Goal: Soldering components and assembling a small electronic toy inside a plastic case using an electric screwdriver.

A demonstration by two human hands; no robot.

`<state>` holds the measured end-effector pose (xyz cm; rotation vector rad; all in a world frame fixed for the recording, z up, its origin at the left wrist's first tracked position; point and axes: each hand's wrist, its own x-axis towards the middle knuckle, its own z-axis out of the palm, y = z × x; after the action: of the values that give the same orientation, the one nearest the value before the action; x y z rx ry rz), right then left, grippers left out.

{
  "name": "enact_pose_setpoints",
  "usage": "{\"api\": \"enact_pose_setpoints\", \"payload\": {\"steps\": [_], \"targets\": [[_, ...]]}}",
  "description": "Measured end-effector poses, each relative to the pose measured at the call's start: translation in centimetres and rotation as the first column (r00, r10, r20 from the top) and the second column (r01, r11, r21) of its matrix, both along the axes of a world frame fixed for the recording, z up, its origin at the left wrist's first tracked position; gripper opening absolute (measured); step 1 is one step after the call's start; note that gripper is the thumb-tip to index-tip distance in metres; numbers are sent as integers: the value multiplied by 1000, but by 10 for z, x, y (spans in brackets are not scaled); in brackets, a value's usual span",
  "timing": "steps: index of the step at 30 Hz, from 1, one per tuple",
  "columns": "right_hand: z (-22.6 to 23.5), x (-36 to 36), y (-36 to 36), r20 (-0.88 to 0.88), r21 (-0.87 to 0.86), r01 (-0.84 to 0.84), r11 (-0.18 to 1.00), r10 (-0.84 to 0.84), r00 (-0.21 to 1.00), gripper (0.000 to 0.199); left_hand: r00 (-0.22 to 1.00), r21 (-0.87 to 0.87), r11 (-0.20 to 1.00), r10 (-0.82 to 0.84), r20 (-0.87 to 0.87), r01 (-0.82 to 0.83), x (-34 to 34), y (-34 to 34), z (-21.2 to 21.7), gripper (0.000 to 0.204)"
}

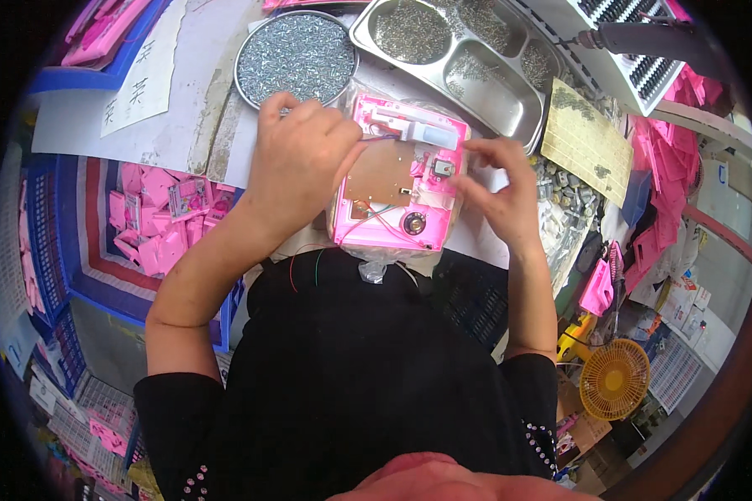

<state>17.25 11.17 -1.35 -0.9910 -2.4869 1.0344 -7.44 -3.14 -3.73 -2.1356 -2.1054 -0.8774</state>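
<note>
A pink plastic housing [393, 240] lies in front of me on a clear plastic bag. Inside it are a brown circuit board [378, 174], a white part [430, 134], a small metal component [444, 168] and a round black speaker [414, 223]. Thin red and green wires run by the speaker. My left hand [305, 154] is closed, fingers curled, over the housing's left edge beside the board; what it grips, if anything, is hidden. At the right edge, my right hand [505, 192] has thumb and fingers apart, its thumb close to the metal component.
Behind the housing stand a round tray of screws [297, 58] and a compartmented steel tray [505, 108] with small metal parts. An electric screwdriver [643, 38] hangs far right, near a yellowish sheet [589, 138]. Pink pieces [154, 188] fill a crate at left. A yellow fan [615, 380] stands lower right.
</note>
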Motion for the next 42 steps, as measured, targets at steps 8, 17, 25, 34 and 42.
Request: {"api": "enact_pose_setpoints", "payload": {"steps": [8,17,25,34,42], "targets": [[3,-59,-18,-100,546,-205,812,307,947,28,993,92,994,-73,95,64,22,-11,0,17],[-7,-74,-9,21,545,-359,758,415,910,27,984,208,968,-159,76,140,11,-9,-8,13],[-2,-40,-9,-19,546,-258,797,319,948,26,969,83,978,-203,139,193,-8,-6,-20,23],[-20,-13,-29,-292,409,60,911,68,954,20,985,24,988,-153,77,152,0,-3,-6,19],[1,-31,-49,-371,448,-63,892,250,895,23,991,145,984,-118,69,107,33,21,-10,17]]}}
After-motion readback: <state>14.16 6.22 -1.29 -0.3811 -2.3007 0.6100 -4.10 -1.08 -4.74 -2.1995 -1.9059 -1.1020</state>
